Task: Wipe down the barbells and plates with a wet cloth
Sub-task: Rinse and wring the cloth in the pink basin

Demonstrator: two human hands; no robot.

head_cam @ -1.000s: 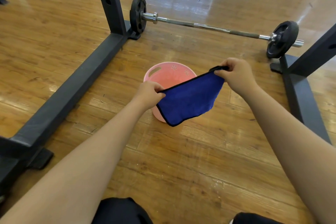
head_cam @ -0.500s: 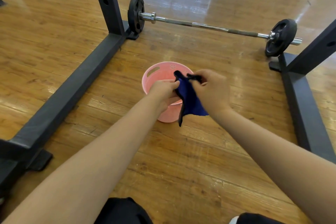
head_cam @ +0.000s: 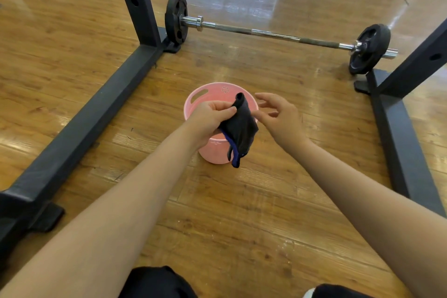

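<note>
Black rack frame [head_cam: 79, 126], wooden floor [head_cam: 254, 213]

Glossy wooden floor [head_cam: 242, 213] reflects bright light at the far end, with a black steel rack frame [head_cam: 79, 128] standing on it

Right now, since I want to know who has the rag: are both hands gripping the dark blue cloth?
No: only the left hand holds the dark blue cloth; the right hand is open beside it.

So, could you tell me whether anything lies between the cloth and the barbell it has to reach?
Nothing visible does. The left hand holds the cloth above the pink bucket, and beyond the bucket's far rim only bare wooden floor runs up to the barbell. The rack posts stand off to either side.
</note>
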